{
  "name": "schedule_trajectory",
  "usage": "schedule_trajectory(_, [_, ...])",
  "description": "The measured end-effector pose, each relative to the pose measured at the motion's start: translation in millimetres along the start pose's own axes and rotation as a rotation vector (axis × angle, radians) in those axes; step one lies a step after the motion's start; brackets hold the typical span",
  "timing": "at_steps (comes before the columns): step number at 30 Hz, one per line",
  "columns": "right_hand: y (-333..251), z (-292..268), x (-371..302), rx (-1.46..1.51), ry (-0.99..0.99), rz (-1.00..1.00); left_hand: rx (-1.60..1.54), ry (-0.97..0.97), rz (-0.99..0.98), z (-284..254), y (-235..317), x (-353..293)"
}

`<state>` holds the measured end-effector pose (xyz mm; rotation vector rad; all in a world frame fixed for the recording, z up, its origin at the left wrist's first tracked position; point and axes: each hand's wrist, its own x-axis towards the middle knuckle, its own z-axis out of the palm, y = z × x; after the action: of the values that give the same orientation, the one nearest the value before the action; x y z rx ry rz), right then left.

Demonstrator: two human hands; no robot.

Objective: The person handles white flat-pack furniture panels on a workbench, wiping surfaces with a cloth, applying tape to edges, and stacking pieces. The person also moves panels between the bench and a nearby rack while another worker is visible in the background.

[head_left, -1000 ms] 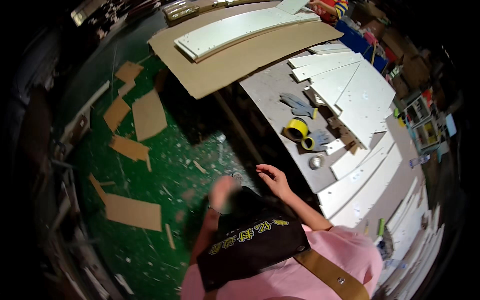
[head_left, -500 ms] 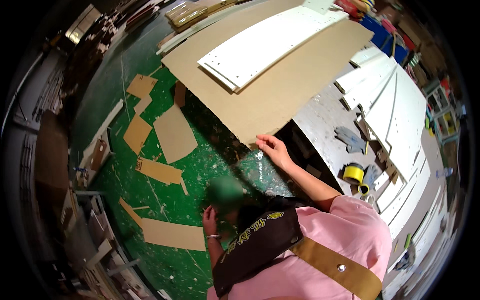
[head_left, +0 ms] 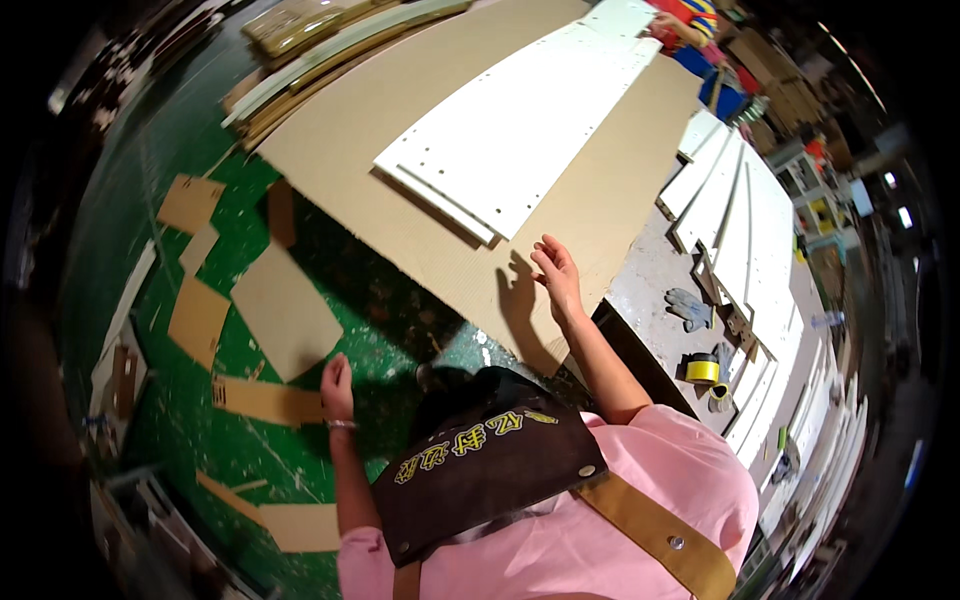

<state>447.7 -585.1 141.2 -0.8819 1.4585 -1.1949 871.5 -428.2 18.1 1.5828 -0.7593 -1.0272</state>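
Note:
My right hand hovers above the near end of a large cardboard sheet, casting a shadow on it. Its fingers are apart and hold nothing. Just ahead of that hand is the near end of two stacked white panels with small drilled holes, lying flat on the cardboard. My left hand hangs out to the left, over the green floor. Loosely stretched fingers show there, with nothing in them.
Cardboard scraps litter the green floor on the left. To the right, white boards, grey gloves and a yellow tape roll lie on a grey surface. Another person's arm reaches the panels' far end. Wrapped packs stand far left.
My right hand has left the cardboard's near corner and risen over the sheet toward the white panels. My left hand has swung further out and forward. The view has shifted closer to the panels.

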Motion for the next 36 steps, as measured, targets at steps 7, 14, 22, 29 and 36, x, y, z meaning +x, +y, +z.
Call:
schedule_trajectory(7, [3.3,39.0,16.3,0.031,0.214,0.003,0.528,-0.469,0.451,155.8,183.1,181.0])
schedule_trajectory(14, [-2.0,83.6,85.3,0.075,0.373,-0.111,0.905,-0.506,0.755,246.6,199.1,295.2])
schedule_trajectory(22, [1.2,104.7,94.7,-0.090,0.595,-0.056,1.088,-0.679,0.749,288.5,194.6,308.3])
schedule_trajectory(29, [1.4,107.1,108.2,-0.184,0.568,-0.047,1.059,-0.573,0.792,286.1,185.1,317.7])
schedule_trajectory(36, [16.5,106.9,98.4,-0.216,0.623,0.004,1.029,-0.563,0.847,287.6,175.4,300.5])
